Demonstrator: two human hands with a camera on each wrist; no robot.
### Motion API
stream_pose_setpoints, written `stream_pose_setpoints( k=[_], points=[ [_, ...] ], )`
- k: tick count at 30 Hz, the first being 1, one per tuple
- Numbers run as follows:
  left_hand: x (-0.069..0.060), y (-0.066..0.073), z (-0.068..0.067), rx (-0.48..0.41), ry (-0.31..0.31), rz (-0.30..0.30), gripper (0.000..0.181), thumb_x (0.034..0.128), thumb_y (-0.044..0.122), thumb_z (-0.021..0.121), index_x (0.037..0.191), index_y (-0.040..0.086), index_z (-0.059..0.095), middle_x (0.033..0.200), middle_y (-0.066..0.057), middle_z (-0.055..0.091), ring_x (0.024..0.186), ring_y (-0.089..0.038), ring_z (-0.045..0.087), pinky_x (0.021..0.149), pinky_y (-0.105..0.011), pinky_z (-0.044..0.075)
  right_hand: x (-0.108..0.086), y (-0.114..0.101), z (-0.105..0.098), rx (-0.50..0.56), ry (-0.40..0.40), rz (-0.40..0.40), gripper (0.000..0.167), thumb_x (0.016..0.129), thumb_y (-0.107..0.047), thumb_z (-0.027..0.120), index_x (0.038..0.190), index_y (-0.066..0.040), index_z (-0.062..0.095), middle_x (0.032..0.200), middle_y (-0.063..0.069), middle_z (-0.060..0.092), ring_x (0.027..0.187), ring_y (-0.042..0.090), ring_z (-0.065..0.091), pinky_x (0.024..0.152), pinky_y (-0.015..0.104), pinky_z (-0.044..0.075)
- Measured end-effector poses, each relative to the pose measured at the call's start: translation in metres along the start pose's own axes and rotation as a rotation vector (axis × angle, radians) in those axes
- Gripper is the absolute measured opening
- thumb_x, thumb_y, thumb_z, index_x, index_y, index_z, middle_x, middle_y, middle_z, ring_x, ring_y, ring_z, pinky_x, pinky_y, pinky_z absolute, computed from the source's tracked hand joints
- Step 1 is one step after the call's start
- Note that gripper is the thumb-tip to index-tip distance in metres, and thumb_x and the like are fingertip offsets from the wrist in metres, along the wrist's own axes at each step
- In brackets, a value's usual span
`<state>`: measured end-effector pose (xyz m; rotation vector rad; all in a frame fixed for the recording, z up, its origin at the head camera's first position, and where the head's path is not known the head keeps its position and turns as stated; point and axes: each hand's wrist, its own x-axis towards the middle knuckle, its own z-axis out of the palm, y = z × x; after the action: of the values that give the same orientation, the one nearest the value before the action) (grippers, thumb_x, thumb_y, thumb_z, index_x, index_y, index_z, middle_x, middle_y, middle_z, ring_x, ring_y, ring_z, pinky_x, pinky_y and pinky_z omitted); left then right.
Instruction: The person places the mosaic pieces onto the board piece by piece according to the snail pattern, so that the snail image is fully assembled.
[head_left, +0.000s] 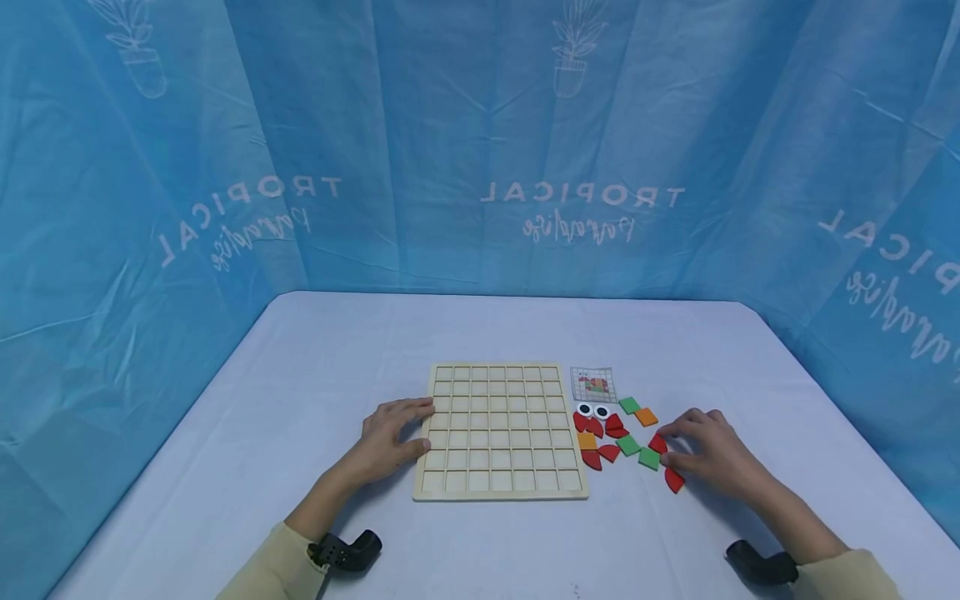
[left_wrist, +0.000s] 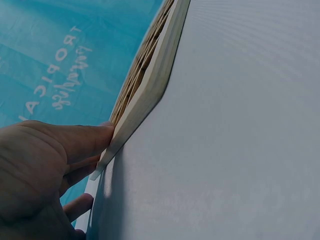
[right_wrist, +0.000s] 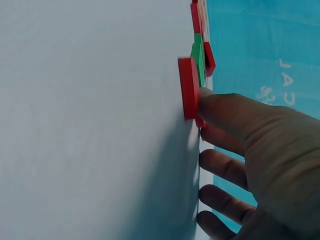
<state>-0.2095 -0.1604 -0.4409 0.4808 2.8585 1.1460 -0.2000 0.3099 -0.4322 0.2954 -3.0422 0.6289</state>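
Observation:
A pale wooden grid board point(head_left: 498, 433) lies flat on the table. My left hand point(head_left: 393, 433) touches its left edge with thumb and fingertips; in the left wrist view the thumb of that hand point(left_wrist: 45, 165) meets the board's side point(left_wrist: 145, 107). Right of the board, my right hand point(head_left: 708, 454) pinches a red wedge-shaped piece point(head_left: 657, 443) between thumb and index finger, low at the table. Just below the thumb lies another red rounded wedge point(head_left: 674, 480), seen close up as a red block point(right_wrist: 188, 89) in the right wrist view. A green square point(head_left: 649, 458) sits beside the fingers.
Between board and right hand lie several red wedges point(head_left: 592, 459), green squares point(head_left: 627, 446), orange squares point(head_left: 646, 417) and two round eye pieces point(head_left: 602, 412). A small picture card point(head_left: 593, 384) lies behind them. Blue printed cloth point(head_left: 480, 150) hangs around the white table point(head_left: 337, 350).

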Motion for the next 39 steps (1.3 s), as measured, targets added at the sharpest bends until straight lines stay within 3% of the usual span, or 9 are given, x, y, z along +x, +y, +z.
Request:
stream_pose_setpoints(
  k=[21,30,39],
  points=[
    [-0.001,0.0,-0.002,0.001,0.003,0.006,0.05,0.0866,0.019,0.067,0.133,0.009,0.053,0.146,-0.009,0.044,0.138,-0.039,0.026,0.107,-0.063,0.012,0.003,0.0,0.005,0.033,0.038,-0.008,0.03,0.073,-0.023,0.079,0.101,-0.017,0.072,0.104,0.008,0.061,0.101,0.026,0.046,0.071,0.031,0.044],
    [-0.002,-0.001,-0.002,-0.006,-0.002,0.012,0.05,0.0872,0.021,0.066,0.134,0.009,0.052,0.147,-0.008,0.043,0.138,-0.038,0.025,0.107,-0.062,0.012,0.004,-0.006,0.001,0.062,0.047,0.012,0.031,0.075,-0.024,0.078,0.103,-0.014,0.072,0.106,0.009,0.061,0.101,0.025,0.046,0.07,0.03,0.046],
    [-0.001,-0.001,-0.001,-0.005,-0.007,0.009,0.051,0.087,0.021,0.067,0.134,0.009,0.052,0.147,-0.008,0.043,0.138,-0.038,0.025,0.107,-0.061,0.012,0.015,-0.033,-0.002,0.119,0.074,-0.016,0.031,0.077,-0.022,0.077,0.107,-0.014,0.07,0.109,0.01,0.06,0.106,0.026,0.045,0.078,0.045,0.054]
  ],
)
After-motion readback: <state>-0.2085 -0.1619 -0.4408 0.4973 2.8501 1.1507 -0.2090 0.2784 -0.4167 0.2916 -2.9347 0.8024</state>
